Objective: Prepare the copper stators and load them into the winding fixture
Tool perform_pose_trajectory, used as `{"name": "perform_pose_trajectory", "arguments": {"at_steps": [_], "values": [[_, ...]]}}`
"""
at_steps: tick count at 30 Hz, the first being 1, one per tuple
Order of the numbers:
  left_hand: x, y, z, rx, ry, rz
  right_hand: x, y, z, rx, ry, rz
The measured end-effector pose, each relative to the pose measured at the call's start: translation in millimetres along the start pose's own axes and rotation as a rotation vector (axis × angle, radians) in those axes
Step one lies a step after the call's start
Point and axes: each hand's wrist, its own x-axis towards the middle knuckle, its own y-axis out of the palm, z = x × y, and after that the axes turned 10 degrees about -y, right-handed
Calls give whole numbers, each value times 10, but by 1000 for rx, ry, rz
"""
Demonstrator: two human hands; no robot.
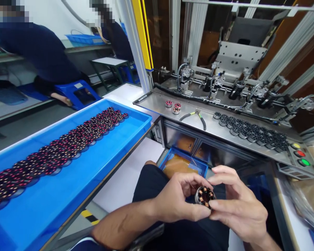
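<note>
Above my lap I hold a small round motor stator (205, 197) with copper windings and a metal rim. My left hand (178, 199) grips it from the left, thumb along its lower edge and fingers behind. From the right, my right hand (238, 202) pinches it, with the thumb on its face and the forefinger at the upper side. A thin wire seems to rise near my left fingers. In the blue tray (115, 157) to my left lie several overlapping rows of wound stators (68, 143) with red and copper coils.
On the machine's metal ledge lie a few coiled stators (176, 110), green-handled cutters (195, 116) and several dark stators (251, 129). A button box (300, 155) stands at right. Below sits a blue bin (183, 164). Two people (39, 48) sit at the far left.
</note>
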Motion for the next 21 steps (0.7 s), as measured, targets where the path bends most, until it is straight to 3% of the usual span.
{"name": "perform_pose_trajectory", "arguments": {"at_steps": [5, 7, 10, 15, 19, 21], "values": [[-4, -24, 1, -81, -24, 41, -2, 132, 159, -381, -51, -128], [7, -4, 30, -68, 74, 20, -5, 216, 229, -516, -69, -210], [36, 48, 85, 32, 338, -66, -19, 340, 289, -608, -14, -344], [82, 109, 140, 198, 640, -183, -42, 517, 312, -486, 93, -448], [84, 143, 179, 226, 695, -228, -25, 656, 324, -314, 283, -630], [73, 151, 209, 197, 673, -233, -27, 683, 310, -262, 331, -643]]}}
